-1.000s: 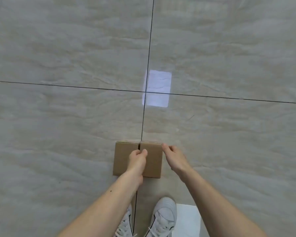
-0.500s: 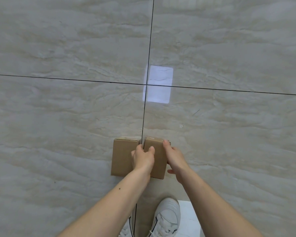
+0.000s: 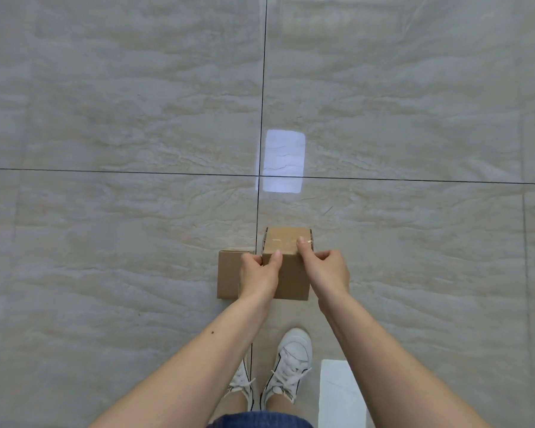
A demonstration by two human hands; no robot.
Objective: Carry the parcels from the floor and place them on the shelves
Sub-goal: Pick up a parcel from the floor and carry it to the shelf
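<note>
Gripping small brown cardboard parcel (image 3: 286, 267), left hand (image 3: 257, 278) and right hand (image 3: 328, 273) clasp its sides; second matching parcel (image 3: 228, 274) sits floor-bound just left. No shelves visible; nothing shelved yet, apparently.

plain brown parcels (image 3: 290, 270), beige veined floor tiles (image 3: 136, 118), white sneakers (image 3: 290, 362)
</note>
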